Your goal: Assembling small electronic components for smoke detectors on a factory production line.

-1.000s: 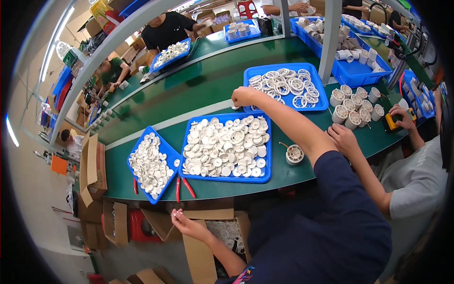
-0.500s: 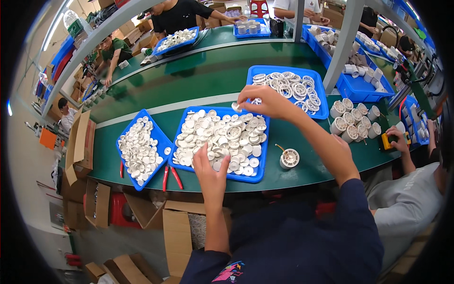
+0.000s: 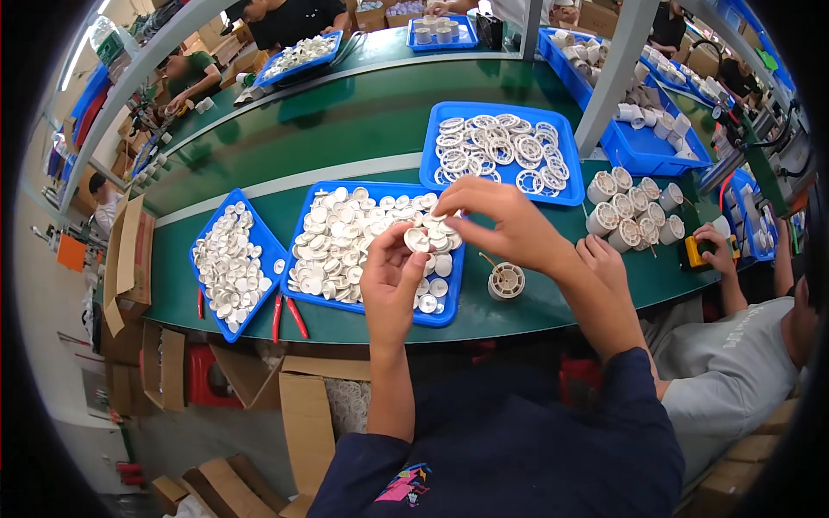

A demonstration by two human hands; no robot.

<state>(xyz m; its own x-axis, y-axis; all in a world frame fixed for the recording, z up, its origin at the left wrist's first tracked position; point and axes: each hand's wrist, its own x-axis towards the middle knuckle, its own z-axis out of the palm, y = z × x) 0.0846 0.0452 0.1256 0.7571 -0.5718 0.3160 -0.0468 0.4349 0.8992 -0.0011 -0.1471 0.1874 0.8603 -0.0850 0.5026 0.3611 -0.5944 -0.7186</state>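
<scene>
My left hand [image 3: 393, 281] is closed on a round white plastic cap [image 3: 417, 240], gripped between thumb and fingers above the blue tray [image 3: 445, 318] of similar caps. Just right of it, my right hand [image 3: 509, 220] pinches a small white disc [image 3: 439, 216], partly covered by its fingers. The two pieces are close together; whether they touch I cannot tell. Below my right forearm, a white cylindrical part [image 3: 506, 281] with a ribbed round top and a short wire stands on the green table.
A blue tray [image 3: 572, 197] of white rings lies behind my right hand. To the left are a tilted blue tray [image 3: 266, 250] of small caps and red-handled pliers [image 3: 277, 318]. On the right stand several white cylinders [image 3: 622, 207], with a co-worker's hand [image 3: 602, 259] beside them.
My left hand has lifted a white cap out of the tray. My right hand has come down toward it with its disc. The whole view has shifted slightly.
</scene>
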